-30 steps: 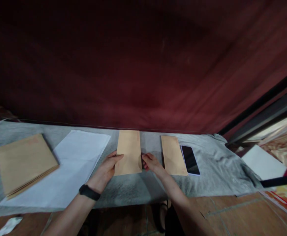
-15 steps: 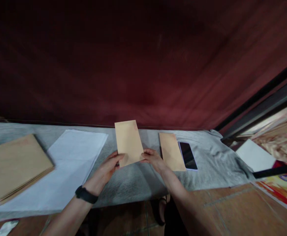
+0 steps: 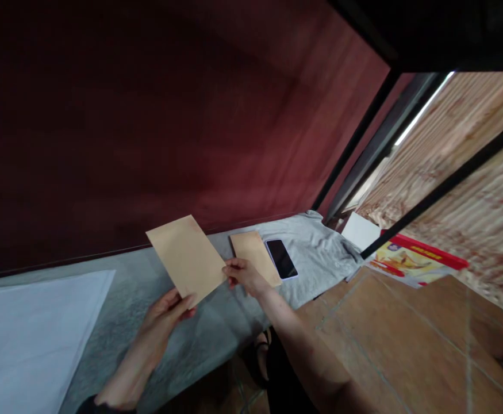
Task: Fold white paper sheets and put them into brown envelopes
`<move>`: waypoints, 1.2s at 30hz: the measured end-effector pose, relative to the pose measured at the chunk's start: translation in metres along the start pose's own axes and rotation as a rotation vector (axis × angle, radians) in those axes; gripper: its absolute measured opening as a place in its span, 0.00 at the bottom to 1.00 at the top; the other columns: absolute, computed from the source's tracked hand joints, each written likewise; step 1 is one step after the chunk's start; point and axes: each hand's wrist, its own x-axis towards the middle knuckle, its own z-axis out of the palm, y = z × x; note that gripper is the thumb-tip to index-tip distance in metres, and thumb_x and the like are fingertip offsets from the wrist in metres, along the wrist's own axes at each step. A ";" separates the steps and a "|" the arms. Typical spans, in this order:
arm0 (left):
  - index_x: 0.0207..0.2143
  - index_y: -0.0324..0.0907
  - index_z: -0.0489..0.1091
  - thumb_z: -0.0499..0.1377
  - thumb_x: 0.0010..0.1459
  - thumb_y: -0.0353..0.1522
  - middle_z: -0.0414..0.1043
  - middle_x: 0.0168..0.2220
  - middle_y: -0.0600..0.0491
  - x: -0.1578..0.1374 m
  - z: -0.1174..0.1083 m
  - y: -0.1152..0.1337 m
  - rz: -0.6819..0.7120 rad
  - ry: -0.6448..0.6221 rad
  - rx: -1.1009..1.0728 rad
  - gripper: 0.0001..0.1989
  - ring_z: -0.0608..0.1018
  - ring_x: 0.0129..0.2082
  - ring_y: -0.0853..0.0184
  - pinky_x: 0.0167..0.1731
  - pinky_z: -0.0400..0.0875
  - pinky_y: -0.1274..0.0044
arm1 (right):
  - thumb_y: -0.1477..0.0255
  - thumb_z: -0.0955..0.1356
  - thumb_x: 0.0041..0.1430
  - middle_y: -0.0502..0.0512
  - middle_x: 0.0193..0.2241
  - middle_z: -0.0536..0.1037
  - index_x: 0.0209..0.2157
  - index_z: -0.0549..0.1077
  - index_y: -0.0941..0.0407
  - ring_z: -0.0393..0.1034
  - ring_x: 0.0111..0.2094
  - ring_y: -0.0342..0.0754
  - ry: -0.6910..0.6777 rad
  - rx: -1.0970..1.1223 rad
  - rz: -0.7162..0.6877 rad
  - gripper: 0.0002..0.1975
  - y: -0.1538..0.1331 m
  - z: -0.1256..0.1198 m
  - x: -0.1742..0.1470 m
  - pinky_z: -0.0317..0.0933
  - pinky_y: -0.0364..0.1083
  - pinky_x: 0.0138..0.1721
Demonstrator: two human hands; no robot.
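Observation:
A tan paper envelope [image 3: 186, 259] is held up above the grey cloth, tilted to the left. My left hand [image 3: 167, 313] pinches its lower corner with the thumb on top. At the right edge, my right hand [image 3: 240, 271] grips it between thumb and fingers. Just beyond the right hand, another tan envelope [image 3: 255, 253] lies on the cloth, partly covered by that hand. Beside this one rests a phone [image 3: 282, 259] with a dark screen and a pale purple edge.
Grey cloth [image 3: 307, 230] covers the long surface, with large white sheets [image 3: 31, 339] at the left. A dark red hanging [image 3: 169, 126] rises behind. To the right are black frame bars [image 3: 449, 184], a white board [image 3: 360, 231], a colourful printed box [image 3: 410, 259] and floor tiles [image 3: 384, 339].
The view has swung right, and the tan envelope stack at the left has left the picture. The held envelope is turned more to the left, with both hands still on it.

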 end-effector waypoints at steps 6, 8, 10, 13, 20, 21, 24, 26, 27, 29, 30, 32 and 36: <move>0.48 0.39 0.73 0.72 0.37 0.48 0.80 0.34 0.49 0.001 0.021 -0.018 -0.009 -0.036 0.043 0.36 0.80 0.37 0.62 0.40 0.75 0.73 | 0.62 0.76 0.48 0.43 0.19 0.71 0.31 0.74 0.57 0.61 0.18 0.37 0.251 -0.039 -0.103 0.15 -0.020 -0.067 -0.009 0.61 0.38 0.21; 0.47 0.38 0.73 0.71 0.37 0.49 0.80 0.33 0.49 0.001 0.022 -0.021 0.003 -0.032 0.067 0.37 0.80 0.36 0.61 0.40 0.75 0.72 | 0.61 0.75 0.49 0.43 0.19 0.70 0.32 0.74 0.57 0.62 0.17 0.37 0.321 -0.069 -0.109 0.15 -0.023 -0.086 -0.014 0.62 0.39 0.21; 0.46 0.37 0.74 0.70 0.36 0.50 0.80 0.33 0.48 0.001 0.023 -0.022 0.013 -0.026 0.078 0.37 0.80 0.36 0.61 0.40 0.74 0.71 | 0.62 0.75 0.50 0.44 0.20 0.72 0.32 0.73 0.57 0.61 0.16 0.36 0.368 -0.106 -0.098 0.14 -0.024 -0.100 -0.020 0.63 0.38 0.20; 0.44 0.37 0.74 0.69 0.37 0.50 0.80 0.34 0.47 -0.001 0.022 -0.021 0.032 -0.023 0.078 0.35 0.80 0.37 0.59 0.40 0.74 0.70 | 0.65 0.74 0.51 0.44 0.19 0.71 0.30 0.72 0.57 0.62 0.15 0.37 0.394 -0.178 -0.056 0.11 -0.020 -0.112 -0.029 0.62 0.37 0.19; 0.42 0.39 0.75 0.66 0.42 0.47 0.79 0.33 0.48 -0.008 0.019 -0.019 0.025 -0.039 0.137 0.28 0.80 0.37 0.59 0.40 0.74 0.70 | 0.69 0.70 0.53 0.43 0.16 0.69 0.30 0.72 0.56 0.65 0.15 0.39 0.465 -0.419 0.035 0.05 -0.005 -0.117 -0.040 0.63 0.38 0.19; 0.42 0.39 0.75 0.65 0.42 0.46 0.79 0.33 0.48 -0.009 0.019 -0.020 0.022 -0.040 0.144 0.27 0.80 0.37 0.59 0.40 0.74 0.70 | 0.69 0.70 0.53 0.43 0.17 0.69 0.31 0.72 0.56 0.65 0.15 0.39 0.476 -0.464 0.047 0.05 -0.004 -0.118 -0.042 0.64 0.38 0.19; 0.42 0.40 0.74 0.64 0.42 0.46 0.78 0.33 0.49 -0.009 0.019 -0.023 0.013 -0.043 0.161 0.27 0.79 0.35 0.60 0.39 0.73 0.70 | 0.72 0.70 0.53 0.45 0.19 0.73 0.34 0.74 0.56 0.68 0.17 0.40 0.497 -0.600 0.088 0.04 0.000 -0.122 -0.047 0.64 0.37 0.21; 0.41 0.40 0.74 0.64 0.41 0.46 0.78 0.32 0.50 -0.008 0.019 -0.025 0.025 -0.051 0.173 0.26 0.79 0.34 0.60 0.38 0.72 0.71 | 0.74 0.70 0.54 0.46 0.19 0.75 0.33 0.75 0.56 0.69 0.17 0.40 0.501 -0.687 0.116 0.04 0.001 -0.125 -0.049 0.62 0.37 0.21; 0.40 0.40 0.74 0.64 0.42 0.46 0.77 0.31 0.50 -0.007 0.019 -0.026 0.036 -0.055 0.180 0.26 0.79 0.34 0.61 0.37 0.72 0.71 | 0.74 0.70 0.54 0.47 0.20 0.76 0.33 0.75 0.57 0.70 0.17 0.40 0.500 -0.728 0.129 0.03 0.001 -0.126 -0.050 0.62 0.37 0.20; 0.39 0.40 0.75 0.64 0.41 0.46 0.77 0.30 0.51 -0.004 0.020 -0.030 0.063 -0.056 0.192 0.25 0.78 0.32 0.61 0.35 0.71 0.72 | 0.75 0.69 0.56 0.48 0.20 0.76 0.32 0.75 0.57 0.70 0.17 0.40 0.491 -0.803 0.152 0.02 0.002 -0.127 -0.051 0.60 0.36 0.20; 0.38 0.40 0.75 0.64 0.41 0.46 0.77 0.29 0.51 -0.002 0.022 -0.033 0.079 -0.055 0.198 0.24 0.78 0.31 0.62 0.34 0.71 0.72 | 0.75 0.68 0.57 0.49 0.20 0.77 0.31 0.75 0.58 0.70 0.17 0.40 0.485 -0.838 0.163 0.03 0.002 -0.127 -0.051 0.59 0.36 0.20; 0.37 0.40 0.76 0.64 0.41 0.46 0.77 0.29 0.51 0.003 0.025 -0.040 0.109 -0.049 0.206 0.23 0.77 0.31 0.62 0.33 0.70 0.73 | 0.76 0.67 0.58 0.50 0.20 0.77 0.31 0.75 0.59 0.70 0.16 0.40 0.470 -0.901 0.181 0.05 0.002 -0.128 -0.051 0.58 0.36 0.19; 0.38 0.40 0.77 0.67 0.41 0.46 0.79 0.32 0.48 0.010 0.040 -0.055 0.162 -0.067 0.208 0.24 0.79 0.35 0.58 0.39 0.72 0.70 | 0.75 0.66 0.60 0.53 0.22 0.79 0.33 0.76 0.59 0.72 0.18 0.41 0.444 -1.000 0.200 0.07 0.001 -0.129 -0.053 0.58 0.37 0.20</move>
